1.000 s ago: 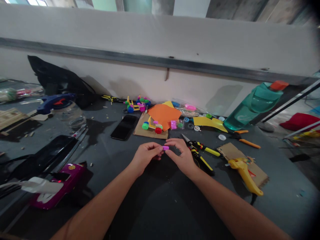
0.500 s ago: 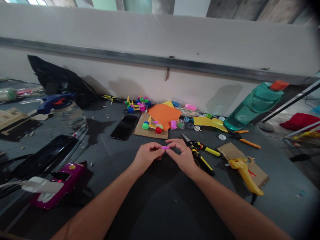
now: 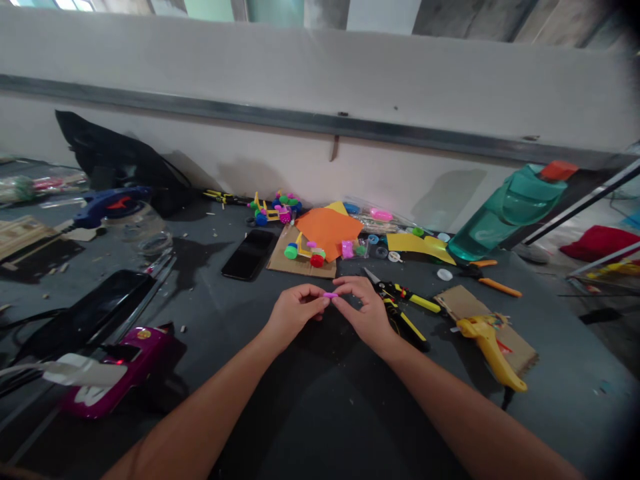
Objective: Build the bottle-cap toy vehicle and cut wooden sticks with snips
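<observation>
A small pink-purple piece (image 3: 330, 295), too small to name exactly, is held between the fingertips of both hands above the dark table. My left hand (image 3: 299, 309) pinches its left end with thumb and forefinger. From the other side my right hand (image 3: 364, 309) pinches the right end, the fingers closed. Just right of that hand lie yellow-and-black pliers (image 3: 407, 320) with pointed jaws. Beyond my hands, a little toy vehicle (image 3: 304, 252) with green and red wheels sits on a cardboard sheet (image 3: 285, 257), partly under orange paper (image 3: 327, 230).
A black phone (image 3: 249, 255) lies left of the cardboard. At right are a yellow glue gun (image 3: 487, 343) on cardboard, orange-handled pliers (image 3: 500, 287) and a teal bottle (image 3: 505, 210). A magenta power strip (image 3: 123, 373) and a blue glue gun (image 3: 107, 205) are at left.
</observation>
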